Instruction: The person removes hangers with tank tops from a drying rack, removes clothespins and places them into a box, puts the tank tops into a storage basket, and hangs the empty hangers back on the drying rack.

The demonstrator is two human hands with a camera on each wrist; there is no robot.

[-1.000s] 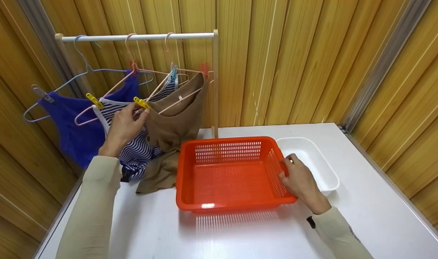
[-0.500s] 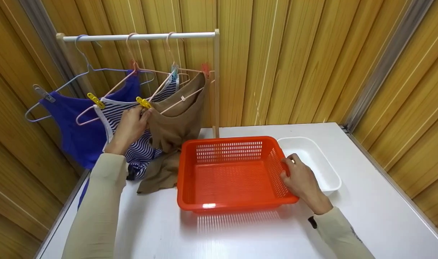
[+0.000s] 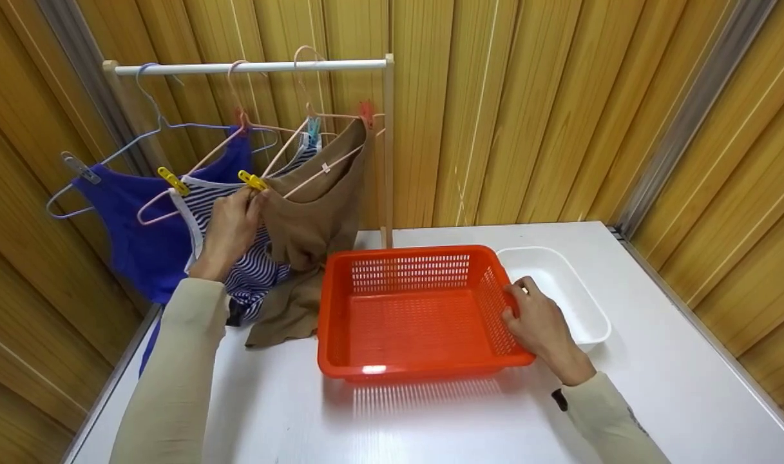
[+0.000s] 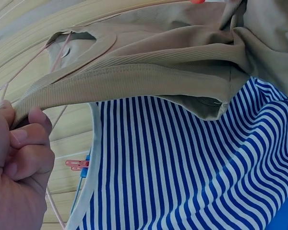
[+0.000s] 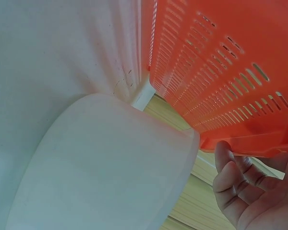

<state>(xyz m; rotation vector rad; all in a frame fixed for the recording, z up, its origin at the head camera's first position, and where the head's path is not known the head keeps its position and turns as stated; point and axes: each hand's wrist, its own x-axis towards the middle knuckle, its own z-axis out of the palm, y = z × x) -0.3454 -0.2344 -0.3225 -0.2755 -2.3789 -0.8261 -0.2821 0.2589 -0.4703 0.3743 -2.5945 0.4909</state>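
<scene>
My left hand (image 3: 232,225) pinches the shoulder strap of a brown tank top (image 3: 324,222), just under a yellow clothespin (image 3: 253,180). In the left wrist view, its fingers (image 4: 31,136) are bent around the strap's edge. The top hangs on a pink hanger (image 3: 282,148), whose hook (image 3: 306,50) rises above the white rail (image 3: 205,68). A red clothespin (image 3: 366,114) clips the other strap. The top's hem spreads on the table. My right hand (image 3: 541,322) grips the right rim of a red plastic basket (image 3: 424,372), fingers under the rim in the right wrist view.
Beside the brown top hang a striped tank top (image 3: 205,193) and a blue one (image 3: 137,232), both clipped to hangers. A white basin (image 3: 585,303) stands right of the basket on the white table (image 3: 675,386). Ribbed wood-look walls (image 3: 527,116) enclose the back and sides.
My left hand moved slightly right, took hold of the brown top's strap and raised it. The pink hanger's hook lifted above the rail. My right hand stayed on the basket.
</scene>
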